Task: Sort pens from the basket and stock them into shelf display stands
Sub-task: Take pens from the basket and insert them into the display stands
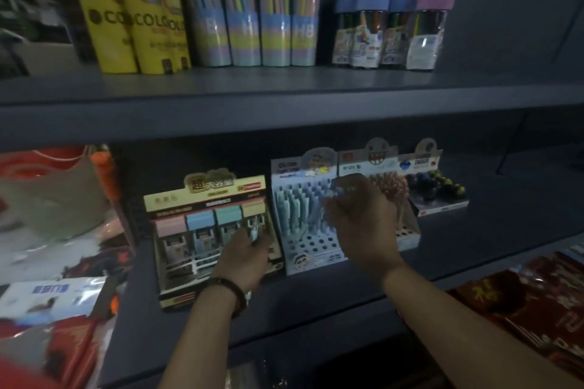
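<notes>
Dim grey shelf (316,300), pen display stands (303,243), stocked shelves above

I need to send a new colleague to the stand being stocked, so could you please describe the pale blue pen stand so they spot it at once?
On the lower shelf, four display boxes stand in a row. The pale blue pen stand is second from the left, right of the beige box with pastel packs. Unlike its neighbours, its sloped front is dotted with empty round holes, with light blue pens upright behind.
</notes>
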A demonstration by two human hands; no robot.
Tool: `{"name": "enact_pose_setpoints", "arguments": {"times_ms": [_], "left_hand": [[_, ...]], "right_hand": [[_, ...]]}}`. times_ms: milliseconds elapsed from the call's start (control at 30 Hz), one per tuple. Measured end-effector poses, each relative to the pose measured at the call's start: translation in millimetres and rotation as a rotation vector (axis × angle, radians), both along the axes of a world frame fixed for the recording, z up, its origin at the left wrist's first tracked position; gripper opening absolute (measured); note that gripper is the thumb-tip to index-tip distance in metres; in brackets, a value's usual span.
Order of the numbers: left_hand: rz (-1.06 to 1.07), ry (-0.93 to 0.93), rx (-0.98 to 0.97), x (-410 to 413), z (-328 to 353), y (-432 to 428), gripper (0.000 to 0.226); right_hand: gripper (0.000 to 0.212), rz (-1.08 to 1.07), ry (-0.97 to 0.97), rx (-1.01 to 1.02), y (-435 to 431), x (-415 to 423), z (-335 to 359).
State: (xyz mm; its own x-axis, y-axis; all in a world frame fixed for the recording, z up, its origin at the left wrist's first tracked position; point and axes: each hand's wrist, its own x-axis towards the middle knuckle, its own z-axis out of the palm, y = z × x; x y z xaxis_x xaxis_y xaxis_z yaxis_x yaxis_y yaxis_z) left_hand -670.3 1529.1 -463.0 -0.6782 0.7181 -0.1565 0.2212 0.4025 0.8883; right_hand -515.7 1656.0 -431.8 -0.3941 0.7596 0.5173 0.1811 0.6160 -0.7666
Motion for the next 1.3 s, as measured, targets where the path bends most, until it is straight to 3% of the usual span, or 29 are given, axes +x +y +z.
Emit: {"name": "enact_pose_setpoints", "arguments": {"times_ms": [67, 200, 500, 667, 767, 933, 1000, 1133, 1300], "left_hand": [[0.036, -0.085, 0.032, -11, -2, -3, 0.050], [0.040, -0.122, 0.160, -24, -1, -4, 0.022], [-0.091, -0.211, 0.265, -29, 5, 0, 0.021], [-0.057, -0.250, 0.342, -33, 6, 1, 0.023], [-0.044, -0.249, 0.361, -34, 5, -1, 0.025], [-0.036, -0.299, 0.428, -34, 8, -2, 0.023], [-0.049, -0.320, 0.454, -30, 9, -1, 0.020], [-0.080, -0.374, 0.505, -20, 15, 0, 0.019], [-0.095, -0.499, 0.549, -3, 19, 2, 0.020]], "right_hand": [[0.020, -0.025, -0.098, 0.078, 5, -15, -1], [0.019, -0.065, -0.177, 0.055, 17, -36, -11], [0.012, 0.020, -0.275, 0.137, 23, -58, -25], [0.018, 0.005, -0.343, 0.357, 20, -73, -31], [0.011, 0.000, -0.405, 0.309, 24, -76, -30], [0.009, -0.038, -0.255, 0.274, 15, -62, -32], [0.009, -0.039, -0.195, 0.166, 7, -52, -38], [0.029, 0.155, -0.142, -0.279, -17, -29, -43], [0.018, 0.391, 0.086, -0.877, -40, -9, -35]]}}
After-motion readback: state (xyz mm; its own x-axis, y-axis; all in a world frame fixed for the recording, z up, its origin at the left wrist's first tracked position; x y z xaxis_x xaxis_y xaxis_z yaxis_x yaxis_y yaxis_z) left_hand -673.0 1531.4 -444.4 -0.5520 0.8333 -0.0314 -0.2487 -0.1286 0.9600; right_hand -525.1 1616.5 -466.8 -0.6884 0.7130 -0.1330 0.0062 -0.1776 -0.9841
